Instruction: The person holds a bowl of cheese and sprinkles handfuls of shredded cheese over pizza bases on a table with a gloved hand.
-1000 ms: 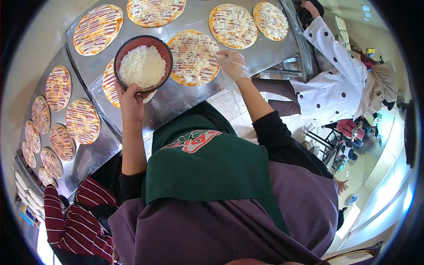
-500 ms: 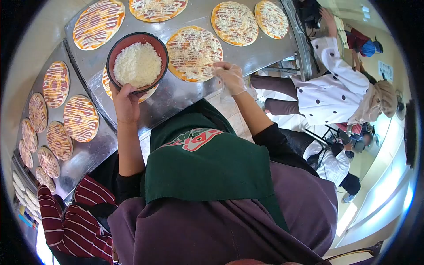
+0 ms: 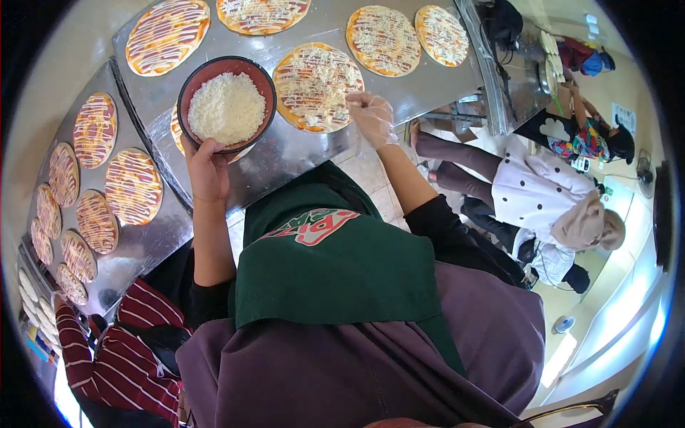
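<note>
My left hand (image 3: pixel 208 170) grips the near rim of a dark reddish bowl (image 3: pixel 268 107) filled with grated cheese (image 3: pixel 227 108). The bowl is held above the metal table, partly covering a pizza (image 3: pixel 175 130) beneath it. Close to the right edge of another pizza (image 3: pixel 317 87), streaked with white sauce and partly strewn with cheese, is my right hand (image 3: pixel 372 120) in a clear plastic glove. Its fingers are curled together; whatever they hold is hidden. Behind lie two pizzas thickly covered with cheese, one large (image 3: pixel 384 41) and one smaller (image 3: pixel 442 36).
Sauce-striped pizzas (image 3: pixel 133 187) lie on a second metal table (image 3: pixel 146 250) at left. A person in a striped top (image 3: pixel 146 357) stands beside it. On the right are a person in a white dotted coat (image 3: pixel 531 189) and other people farther off.
My right hand stays near the pizza's edge, its fingers curled closer. The person in the dotted coat has lowered an arm and turned, uncovering another person behind. The view has shifted slightly.
</note>
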`<state>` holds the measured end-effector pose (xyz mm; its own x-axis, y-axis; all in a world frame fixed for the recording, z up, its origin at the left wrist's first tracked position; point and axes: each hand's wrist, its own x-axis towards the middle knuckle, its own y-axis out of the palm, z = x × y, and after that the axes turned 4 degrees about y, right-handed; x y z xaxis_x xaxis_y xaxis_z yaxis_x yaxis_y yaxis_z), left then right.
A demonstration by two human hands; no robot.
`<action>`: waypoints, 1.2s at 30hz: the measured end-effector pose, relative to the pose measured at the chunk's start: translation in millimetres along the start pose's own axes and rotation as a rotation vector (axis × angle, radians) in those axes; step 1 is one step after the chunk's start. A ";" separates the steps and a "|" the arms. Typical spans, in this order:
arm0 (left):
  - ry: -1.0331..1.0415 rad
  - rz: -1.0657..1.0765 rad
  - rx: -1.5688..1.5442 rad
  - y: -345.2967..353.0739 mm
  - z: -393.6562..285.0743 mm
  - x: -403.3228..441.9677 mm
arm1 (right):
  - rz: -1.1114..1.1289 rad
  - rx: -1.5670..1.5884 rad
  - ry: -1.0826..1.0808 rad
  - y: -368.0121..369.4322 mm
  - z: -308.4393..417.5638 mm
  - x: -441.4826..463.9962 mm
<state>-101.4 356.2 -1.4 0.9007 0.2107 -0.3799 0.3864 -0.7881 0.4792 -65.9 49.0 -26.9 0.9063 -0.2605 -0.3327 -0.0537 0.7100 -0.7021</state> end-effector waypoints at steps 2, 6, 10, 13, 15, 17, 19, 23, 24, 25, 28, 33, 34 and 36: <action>-0.010 -0.024 -0.014 -1.9 1.3 1.1 | -0.079 -0.071 -0.079 -1.1 -3.0 1.8; -0.015 -0.035 -0.065 1.1 -2.0 -2.1 | -0.100 -0.137 -0.055 1.3 3.5 3.6; -0.033 -0.065 0.015 2.8 -4.7 -6.3 | 0.119 0.120 0.001 8.9 16.4 0.3; -0.046 -0.066 0.030 1.3 -4.4 -8.6 | 0.221 0.226 -0.042 16.8 16.1 7.2; -0.047 -0.070 0.035 1.2 -4.0 -9.1 | 0.218 0.196 -0.110 18.6 19.9 15.6; -0.057 -0.088 0.031 2.1 -3.4 -10.1 | 0.188 0.307 -0.102 16.7 26.0 22.6; -0.057 -0.077 0.033 3.1 -3.4 -8.8 | 0.143 0.336 -0.083 15.6 23.9 42.1; -0.062 -0.077 0.047 9.8 -1.8 -7.2 | 0.071 0.272 -0.065 0.0 16.9 70.1; -0.061 -0.084 0.044 11.1 -0.3 -6.2 | 0.045 0.207 -0.101 -2.9 16.9 78.2; -0.054 -0.083 0.017 12.5 1.5 -4.9 | 0.025 0.107 -0.177 -6.4 16.3 85.1; -0.047 -0.105 -0.018 19.8 1.5 -3.8 | 0.012 -0.091 -0.220 -11.5 22.4 99.6; -0.039 -0.120 -0.029 26.5 6.9 -0.5 | -0.025 -0.252 -0.346 -8.0 27.0 118.4; -0.036 -0.140 -0.045 31.2 5.9 -1.0 | -0.031 -0.253 -0.393 -7.7 27.2 120.3; -0.030 -0.166 -0.062 34.8 6.1 -1.3 | -0.002 -0.232 -0.358 -7.3 23.1 126.0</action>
<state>-90.3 324.9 11.0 0.8172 0.3169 -0.4814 0.5421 -0.7062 0.4554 58.3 26.1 -49.1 0.9927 0.0108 -0.1201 -0.1073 0.5331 -0.8392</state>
